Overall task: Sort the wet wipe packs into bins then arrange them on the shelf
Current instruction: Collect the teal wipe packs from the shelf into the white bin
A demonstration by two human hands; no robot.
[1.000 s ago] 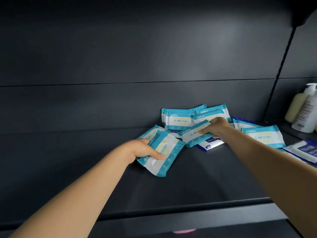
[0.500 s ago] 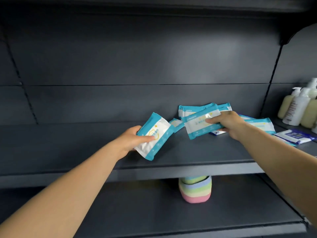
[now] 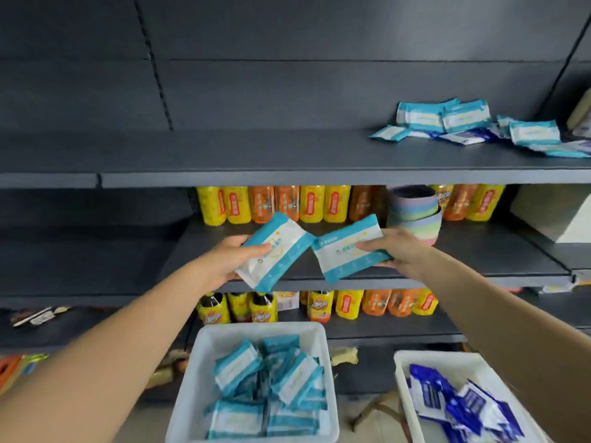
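Observation:
My left hand [image 3: 231,258] grips a teal-and-white wet wipe pack [image 3: 281,251] in the air in front of the middle shelf. My right hand [image 3: 395,252] grips a second teal pack [image 3: 343,254] beside it; the two packs nearly touch. Below them a white bin [image 3: 256,337] holds several teal packs [image 3: 268,385]. A second white bin [image 3: 447,359] at the lower right holds several dark blue packs [image 3: 460,404]. More teal and blue packs [image 3: 473,124] lie in a loose pile at the right of the upper shelf [image 3: 256,155].
Yellow and orange bottles [image 3: 278,204] line the back of the middle shelf, and more bottles [image 3: 367,303] stand on the shelf below. A stack of pastel bowls [image 3: 415,215] stands just behind my right hand. Small items [image 3: 38,316] lie at the far left.
Both hands have lifted their packs off the upper shelf and brought them down and back. My view has dropped, so the lower shelves and both bins now show.

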